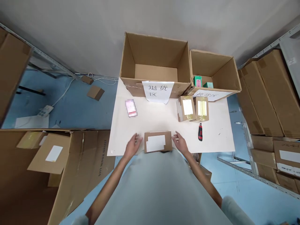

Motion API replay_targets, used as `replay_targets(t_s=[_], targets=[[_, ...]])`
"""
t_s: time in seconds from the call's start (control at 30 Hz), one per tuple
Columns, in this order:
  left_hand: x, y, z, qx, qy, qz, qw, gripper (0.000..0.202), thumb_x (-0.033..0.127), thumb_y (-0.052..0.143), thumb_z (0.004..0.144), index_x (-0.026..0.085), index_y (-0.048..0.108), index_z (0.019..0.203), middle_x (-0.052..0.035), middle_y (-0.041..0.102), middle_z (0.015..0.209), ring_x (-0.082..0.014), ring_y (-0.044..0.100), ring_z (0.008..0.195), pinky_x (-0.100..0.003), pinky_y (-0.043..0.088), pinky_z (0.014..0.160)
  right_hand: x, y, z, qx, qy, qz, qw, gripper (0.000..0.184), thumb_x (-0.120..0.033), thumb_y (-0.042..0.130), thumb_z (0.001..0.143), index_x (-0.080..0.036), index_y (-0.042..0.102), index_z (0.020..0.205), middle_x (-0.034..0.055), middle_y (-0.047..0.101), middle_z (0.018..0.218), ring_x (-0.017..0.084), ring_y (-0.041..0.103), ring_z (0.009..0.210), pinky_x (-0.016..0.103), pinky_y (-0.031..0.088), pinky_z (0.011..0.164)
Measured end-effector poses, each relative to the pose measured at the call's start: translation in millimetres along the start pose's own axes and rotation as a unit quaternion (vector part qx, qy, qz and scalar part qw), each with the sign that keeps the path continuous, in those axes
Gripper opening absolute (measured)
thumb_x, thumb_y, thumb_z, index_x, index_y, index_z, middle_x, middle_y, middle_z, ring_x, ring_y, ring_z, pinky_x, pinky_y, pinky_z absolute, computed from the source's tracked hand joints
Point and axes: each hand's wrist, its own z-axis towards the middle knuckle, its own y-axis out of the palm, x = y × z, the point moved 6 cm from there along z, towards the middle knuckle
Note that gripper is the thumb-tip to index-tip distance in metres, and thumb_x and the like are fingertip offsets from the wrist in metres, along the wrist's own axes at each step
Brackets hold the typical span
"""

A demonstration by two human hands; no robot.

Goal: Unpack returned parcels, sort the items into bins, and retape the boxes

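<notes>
A small brown cardboard box [167,137] with white paper labels lies at the near edge of the white table [150,120], right in front of my body. To its left is my left hand [133,146], fingers loosely bent and apart, holding nothing. My right hand [180,143] is just off the box's right side, also empty, with its fingers apart. A narrow gap shows between each hand and the box. Farther right on the table lies a red and black utility knife [200,132].
Two labelled cartons, one left [180,109] and one right [204,116], stand before open boxes: a large one [133,87] and a smaller one [234,75] holding small green packages [197,78]. A blurred pink item [131,108] lies left. A big carton [89,162] and shelves [280,40] flank the table.
</notes>
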Motion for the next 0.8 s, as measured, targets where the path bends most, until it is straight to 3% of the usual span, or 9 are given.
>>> replay_targets(t_s=[0.07,0.13,0.23,0.3,0.47,0.6,0.73,0.8], targets=[[-35.3,25.2,-30.0,-0.072,-0.059,-0.043,0.995,0.077,0.065,0.072,0.100,0.016,0.058,0.158,-0.0243,0.072,0.157,-0.0366,0.077,0.136,-0.054,0.063,0.118,34.1,19.9,-28.2,-0.042,0.059,0.046,0.996,0.061,-0.059,0.071,0.101,-0.020,0.075,0.148,0.0181,0.085,0.128,0.033,0.084,0.111,0.052,0.070,0.100],[-49.9,42.0,-46.4,-0.117,-0.059,-0.068,0.989,0.087,0.063,0.085,0.088,0.017,0.060,0.157,-0.0244,0.069,0.161,-0.0384,0.074,0.142,-0.053,0.062,0.119,52.5,35.7,-43.7,-0.073,0.089,0.092,0.989,0.060,-0.055,0.079,0.094,-0.023,0.078,0.145,0.0174,0.083,0.137,0.033,0.084,0.115,0.050,0.071,0.099],[-49.9,54.0,-51.7,-0.145,-0.024,-0.078,0.986,0.096,0.052,0.097,0.072,0.020,0.065,0.157,-0.0197,0.072,0.159,-0.0403,0.072,0.144,-0.055,0.062,0.120,59.4,47.0,-49.3,-0.096,0.091,0.127,0.983,0.079,-0.048,0.093,0.078,-0.030,0.076,0.153,0.0140,0.077,0.152,0.034,0.080,0.129,0.051,0.070,0.103],[-45.0,55.2,-49.7,-0.136,-0.005,-0.065,0.989,0.092,0.044,0.096,0.071,0.022,0.068,0.155,-0.0167,0.076,0.152,-0.0396,0.075,0.139,-0.056,0.062,0.120,56.9,48.3,-48.6,-0.110,0.077,0.139,0.981,0.090,-0.043,0.096,0.072,-0.032,0.073,0.158,0.0121,0.076,0.156,0.034,0.077,0.136,0.052,0.067,0.109],[-26.9,41.5,-47.9,-0.071,0.044,-0.057,0.995,0.069,0.044,0.086,0.082,0.021,0.077,0.146,-0.0129,0.080,0.136,-0.0351,0.078,0.130,-0.055,0.062,0.121,37.9,34.6,-48.0,-0.095,0.047,0.133,0.985,0.078,-0.043,0.085,0.083,-0.026,0.073,0.158,0.0103,0.083,0.145,0.030,0.082,0.119,0.051,0.066,0.111],[0.3,14.9,-45.6,0.003,0.107,-0.084,0.991,0.057,0.060,0.075,0.097,0.023,0.082,0.140,-0.0097,0.080,0.127,-0.0287,0.080,0.119,-0.048,0.065,0.116,4.5,11.7,-44.8,-0.017,0.011,0.094,0.995,0.054,-0.058,0.073,0.096,-0.023,0.086,0.135,0.0100,0.089,0.128,0.033,0.085,0.116,0.049,0.066,0.110],[21.3,-2.3,-29.7,0.047,0.121,-0.095,0.987,0.055,0.061,0.074,0.100,0.021,0.084,0.136,-0.0114,0.081,0.134,-0.0297,0.081,0.119,-0.045,0.067,0.112,-22.7,-4.5,-34.2,0.087,0.026,0.052,0.995,0.056,-0.072,0.067,0.102,-0.024,0.091,0.116,0.0122,0.091,0.119,0.036,0.085,0.117,0.046,0.067,0.105],[22.2,-0.7,-17.5,0.047,0.094,-0.090,0.990,0.049,0.055,0.074,0.100,0.021,0.084,0.134,-0.0123,0.081,0.140,-0.0308,0.082,0.119,-0.046,0.065,0.113,-29.6,-0.9,-25.1,0.094,0.038,0.012,0.995,0.054,-0.072,0.067,0.102,-0.024,0.091,0.110,0.0127,0.091,0.116,0.036,0.085,0.115,0.045,0.066,0.104]])
